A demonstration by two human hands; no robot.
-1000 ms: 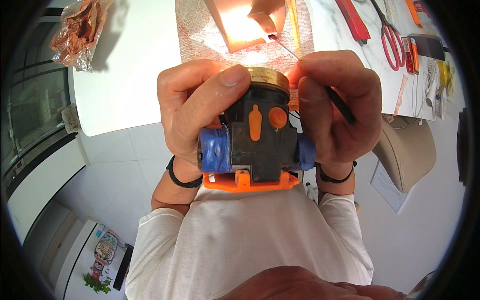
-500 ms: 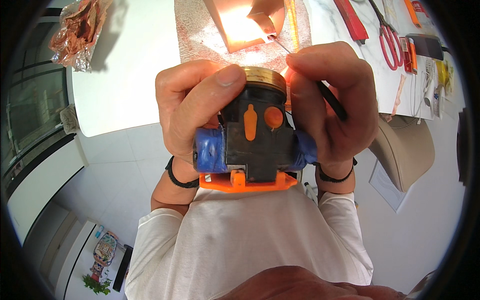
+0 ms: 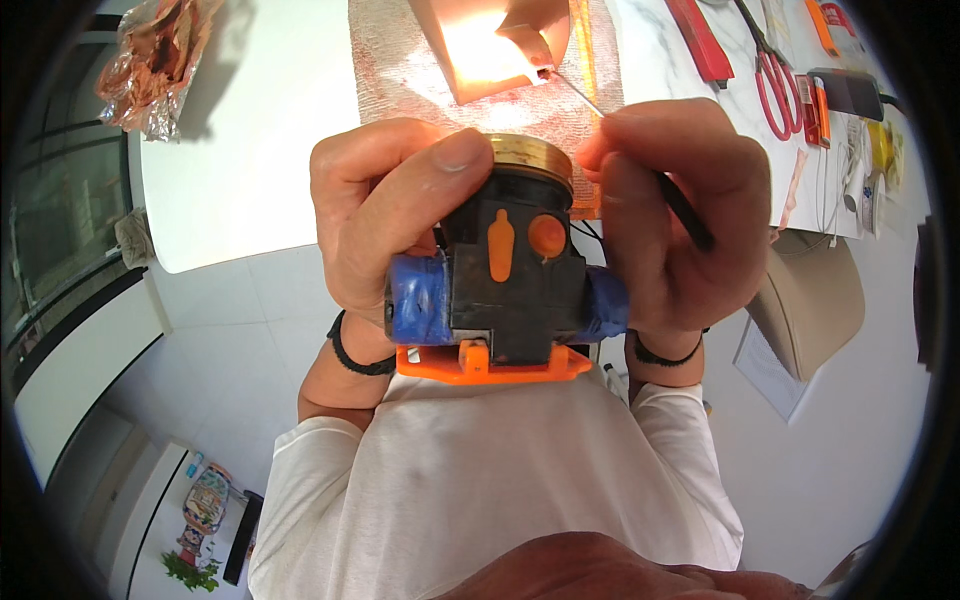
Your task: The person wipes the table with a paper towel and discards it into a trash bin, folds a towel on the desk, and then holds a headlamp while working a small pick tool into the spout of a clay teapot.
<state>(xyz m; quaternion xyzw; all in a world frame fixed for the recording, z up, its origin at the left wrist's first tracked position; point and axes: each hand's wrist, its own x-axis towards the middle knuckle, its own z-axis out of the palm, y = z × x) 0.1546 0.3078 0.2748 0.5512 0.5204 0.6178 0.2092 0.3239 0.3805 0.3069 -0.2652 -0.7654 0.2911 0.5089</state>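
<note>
My right hand (image 3: 690,200) is closed on a thin tool (image 3: 578,93) with a slim metal shaft and a black handle. Its tip reaches the dark end of a small folded brown flap (image 3: 528,48), beside a tan sheet-like piece (image 3: 475,65) lit very brightly. My left hand (image 3: 390,200) is closed, thumb against the bent fingers; whatever it holds is hidden. A black headlamp (image 3: 515,290) with a brass ring, orange buttons and blue wrapping fills the middle of the view and covers the space between my hands. Whether my left thumb touches the lamp I cannot tell.
Under the tan piece lies a speckled mat (image 3: 400,85) on the white table (image 3: 270,150). Crumpled clear plastic with brown scraps (image 3: 155,65) sits at the far left. Red-handled scissors (image 3: 775,95), a red case (image 3: 700,45) and a phone-like dark object (image 3: 850,93) lie at the right.
My right hand has shifted a little to the right with the tool, and its tip has slid slightly right at the flap's dark end. My left hand and the headlamp stay almost in place.
</note>
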